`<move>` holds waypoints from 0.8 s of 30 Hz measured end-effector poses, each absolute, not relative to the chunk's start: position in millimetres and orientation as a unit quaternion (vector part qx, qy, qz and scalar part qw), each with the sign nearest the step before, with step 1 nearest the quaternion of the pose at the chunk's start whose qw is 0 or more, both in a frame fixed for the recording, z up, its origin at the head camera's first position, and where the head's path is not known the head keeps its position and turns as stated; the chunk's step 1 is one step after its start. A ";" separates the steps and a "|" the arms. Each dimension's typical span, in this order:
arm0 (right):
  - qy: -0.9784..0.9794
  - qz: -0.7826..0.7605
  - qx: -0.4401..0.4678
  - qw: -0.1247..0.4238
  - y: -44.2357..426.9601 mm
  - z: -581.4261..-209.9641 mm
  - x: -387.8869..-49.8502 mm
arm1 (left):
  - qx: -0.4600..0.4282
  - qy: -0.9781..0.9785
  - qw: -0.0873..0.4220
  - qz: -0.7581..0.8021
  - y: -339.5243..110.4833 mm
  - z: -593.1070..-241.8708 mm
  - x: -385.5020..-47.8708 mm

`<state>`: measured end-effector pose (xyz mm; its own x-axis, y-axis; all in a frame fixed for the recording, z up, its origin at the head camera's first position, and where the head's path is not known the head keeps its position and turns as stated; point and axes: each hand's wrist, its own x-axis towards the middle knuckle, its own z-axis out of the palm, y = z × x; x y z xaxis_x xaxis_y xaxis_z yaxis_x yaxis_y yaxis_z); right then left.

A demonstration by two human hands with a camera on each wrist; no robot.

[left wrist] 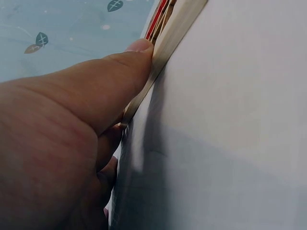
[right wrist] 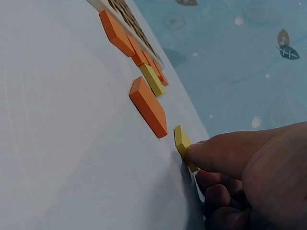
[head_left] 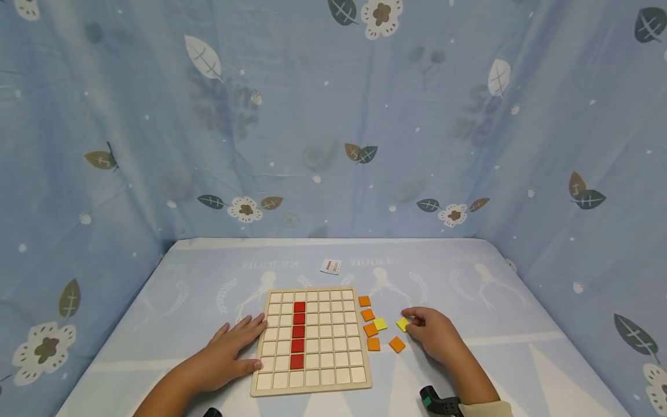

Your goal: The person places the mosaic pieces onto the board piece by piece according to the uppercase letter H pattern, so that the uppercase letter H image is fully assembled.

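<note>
In the head view the left hand (head_left: 229,356), fingers spread, touches the wooden board (head_left: 312,390) at its nine o'clock while the right hand (head_left: 435,335) pinches a yellow tile (head_left: 402,324) at its three o'clock; in the left wrist view the thumb (left wrist: 112,74) meets the rim (left wrist: 176,31) near twelve; in the right wrist view an orange tile (right wrist: 147,109) lies between ten and eleven from the pinched one

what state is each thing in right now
board, flat, partly filled
red tiles, set in board
orange tiles, loose beside board
left yellow tile, loose
right yellow tile, pinched
card, lying beyond board
left grip, touching board's left edge
right grip, pinching right yellow tile
</note>
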<state>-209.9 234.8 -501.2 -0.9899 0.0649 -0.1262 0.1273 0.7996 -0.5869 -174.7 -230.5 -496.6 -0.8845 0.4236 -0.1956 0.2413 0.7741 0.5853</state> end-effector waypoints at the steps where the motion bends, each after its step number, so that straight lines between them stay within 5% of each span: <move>1: 0.948 -0.311 0.049 0.050 234.6 -501.4 -210.2 | 0.179 0.928 0.160 0.285 -230.5 -496.3 -174.5; 16: 0.918 -0.389 0.064 0.030 240.3 -498.4 -210.4 | 0.179 0.926 0.161 0.292 -230.0 -496.3 -174.1; 24: 0.878 -0.468 0.093 0.044 205.2 -493.2 -215.8 | 0.187 0.926 0.158 0.287 -231.9 -498.2 -176.0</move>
